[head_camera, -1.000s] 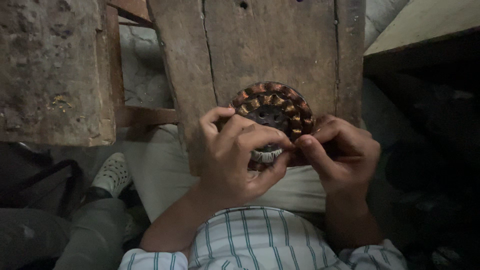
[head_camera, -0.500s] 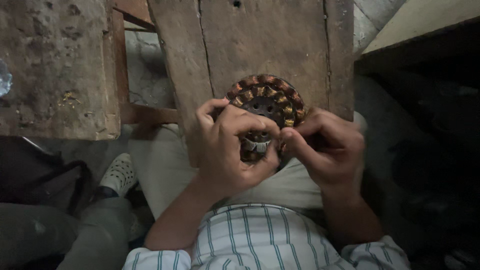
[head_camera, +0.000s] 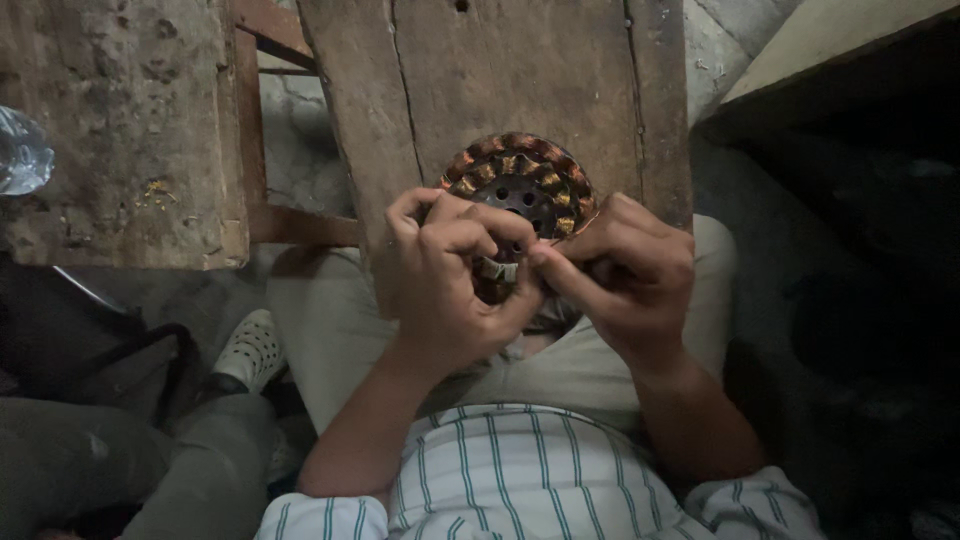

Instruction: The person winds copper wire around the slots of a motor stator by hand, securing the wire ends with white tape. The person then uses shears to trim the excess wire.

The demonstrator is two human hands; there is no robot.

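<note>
Copper-wound round motor stator point(head_camera: 522, 183), a dark metal disc with holes through its middle and a ring of orange-brown coils, sits at the near edge of the worn wooden plank point(head_camera: 520, 80) that rests across the person's lap. Both hands meet over its near rim. The left hand point(head_camera: 450, 285) curls closed around that side of the disc, thumb and bent fingers clamped on it, seemingly to steady it against the board. The right hand point(head_camera: 625, 275) is pinched shut, thumb and forefinger pressed together just beside the left thumb; it looks to grip a fine wire or a bit of pale insulation point(head_camera: 497, 268) at the rim, though the dim light makes that hard to confirm. Holding the piece close to the body keeps the small work under the eyes.

Below the hands show pale trousers point(head_camera: 330, 330) and a white shirt with dark green stripes point(head_camera: 520, 470). To the left stands a rough, pitted wooden block point(head_camera: 120, 130) with a clear crumpled plastic piece point(head_camera: 20, 150) at its left edge. Near left, another person's grey-green trouser leg point(head_camera: 90, 460) and a white perforated shoe point(head_camera: 250, 350) are on the floor. The right side lies in deep shadow.
</note>
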